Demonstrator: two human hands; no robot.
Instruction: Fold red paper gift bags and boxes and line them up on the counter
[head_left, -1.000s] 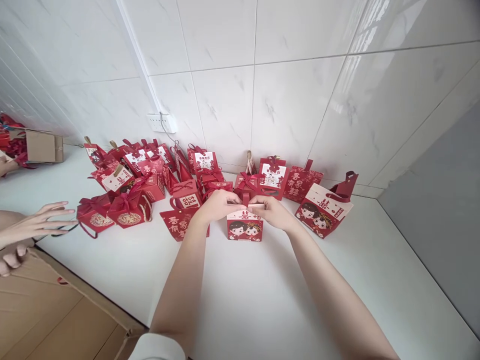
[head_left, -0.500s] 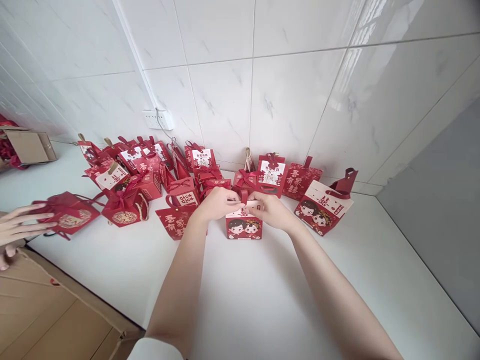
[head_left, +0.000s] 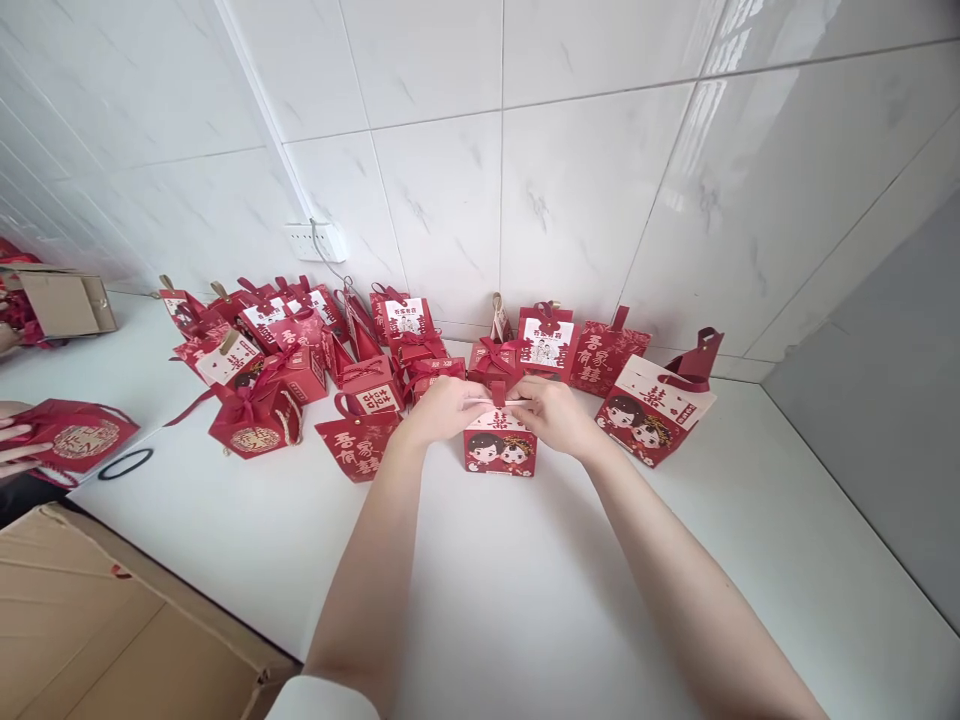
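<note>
A red-and-white gift box (head_left: 500,453) with a cartoon couple on its front stands upright on the white table. My left hand (head_left: 441,410) grips the left side of its folded top edge, fingers closed. From the other side my right hand (head_left: 555,414) pinches the right part of the same edge. A red ribbon loop (head_left: 499,394) rises between the fingertips. A matching gift box (head_left: 652,415) leans to the right of my right hand. Beside my left forearm stands a red patterned gift box (head_left: 356,448). My fingertips partly hide the box's top.
Several red boxes (head_left: 255,425) crowd along the tiled wall (head_left: 442,200). At the left edge, another person's hand (head_left: 13,440) holds a red box (head_left: 86,436) near a black ring (head_left: 126,464). An open cardboard carton (head_left: 112,640) sits lower left. A grey panel (head_left: 885,420) borders the right.
The other person's hand has moved its red box leftward, and the black ring now shows on the table. My hands keep hold of the gift box's top, which appears slightly further right.
</note>
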